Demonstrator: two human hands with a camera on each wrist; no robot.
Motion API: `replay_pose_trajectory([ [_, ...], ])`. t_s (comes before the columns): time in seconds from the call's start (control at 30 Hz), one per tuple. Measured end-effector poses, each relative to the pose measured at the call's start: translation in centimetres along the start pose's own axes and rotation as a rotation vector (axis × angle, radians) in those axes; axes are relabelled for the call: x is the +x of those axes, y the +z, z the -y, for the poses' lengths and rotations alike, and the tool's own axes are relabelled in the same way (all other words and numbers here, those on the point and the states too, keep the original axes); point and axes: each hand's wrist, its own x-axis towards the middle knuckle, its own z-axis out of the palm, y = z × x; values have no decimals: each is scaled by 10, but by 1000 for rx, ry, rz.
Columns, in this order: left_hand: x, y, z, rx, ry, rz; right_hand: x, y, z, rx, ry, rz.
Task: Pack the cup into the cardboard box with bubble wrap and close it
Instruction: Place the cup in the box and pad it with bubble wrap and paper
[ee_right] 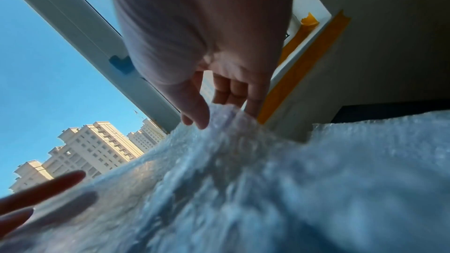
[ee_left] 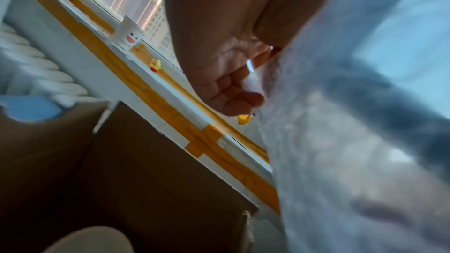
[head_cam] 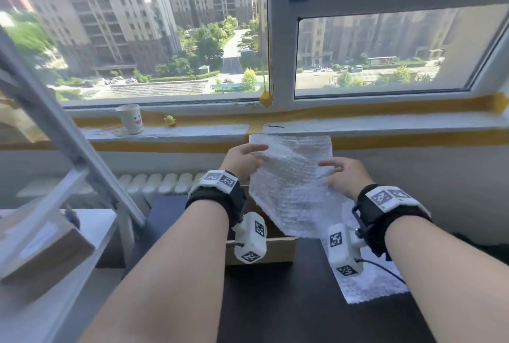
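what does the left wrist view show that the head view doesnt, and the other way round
Only the left wrist view: the cardboard box from inside, with a pale rounded rim low in it, possibly the cup.
Only the head view: the right hand and a second bubble wrap sheet on the table.
Both: the left hand holding the bubble wrap, and the smiley paper cup on the sill.
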Motion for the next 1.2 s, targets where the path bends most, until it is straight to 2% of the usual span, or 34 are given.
replay_pose_trajectory([
  [0.2,-18,-45,26,67,-27,-24,-3,34,17,39,-5,3],
  [0.33,-18,-67,41,34,-37,-133,-8,50,29,116,-17,-27],
  [0.4,-16,-76,47,28,-31,-199,-9,57,36,129,-37,15],
  [0.5,-14,-86,52,24,-25,-270,-14,64,44,12,-53,137],
  [0.6,-10,-91,54,72,4,-307,-17,71,48,-62,-81,47],
  [0.7,-10,-96,52,172,23,-320,-19,70,52,6,-138,-69],
  [0.77,-11,-101,50,287,20,-275,-15,68,54,35,-157,-54],
  [0.87,-10,-101,43,561,52,-95,-11,70,60,64,-168,-25],
  [0.97,-9,-91,34,725,91,12,-11,76,67,146,-183,-22],
  [1.1,-10,-84,24,684,102,42,-14,75,76,224,-199,-26],
  [1.2,-8,-92,26,520,77,64,-17,69,76,221,-148,108],
])
